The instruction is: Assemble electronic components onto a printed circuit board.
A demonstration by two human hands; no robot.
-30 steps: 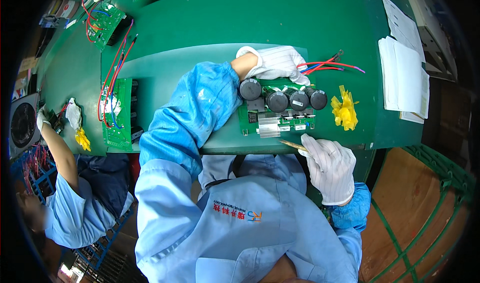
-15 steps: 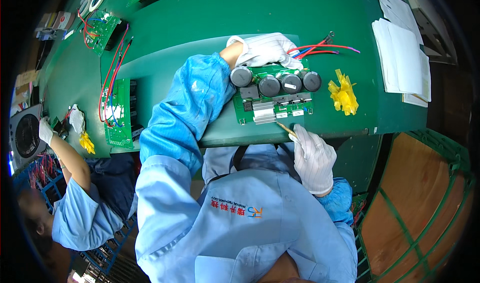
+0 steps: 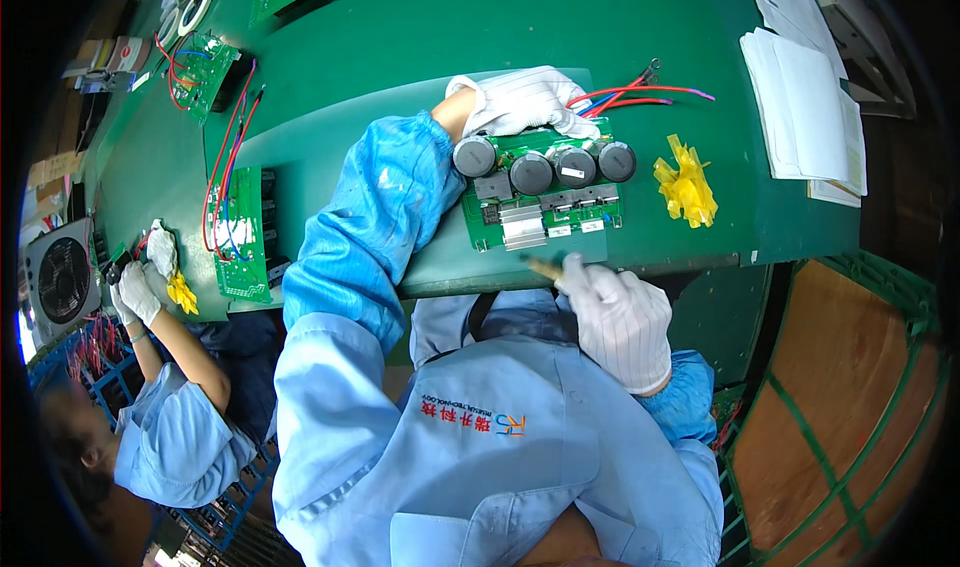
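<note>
A green circuit board (image 3: 490, 207) lies in front of me near the bench's front edge. It carries round black capacitors (image 3: 530, 173), a finned silver heat sink (image 3: 524, 229) and red and blue wires (image 3: 628, 99) at its far right. My left hand (image 3: 520, 102), in a white striped glove, grips the board's far edge, fingers bent down by the wires. My right hand (image 3: 620, 322), gloved too, is closed around a slim tan stick-like tool (image 3: 544, 269). The tool points left, just short of the board's near edge, apart from it; its tip is smeared by motion.
Crumpled yellow tape (image 3: 685, 187) lies right of the board. White papers (image 3: 805, 107) are at the far right. More wired boards (image 3: 240, 232) stand on the left. A co-worker (image 3: 180, 417) sits at the left near a fan (image 3: 62, 275). A wooden panel (image 3: 830, 357) stands lower right.
My right hand and its tool have shifted left along the board's near edge. The board and my left hand have hardly moved. The co-worker's hands have come together.
</note>
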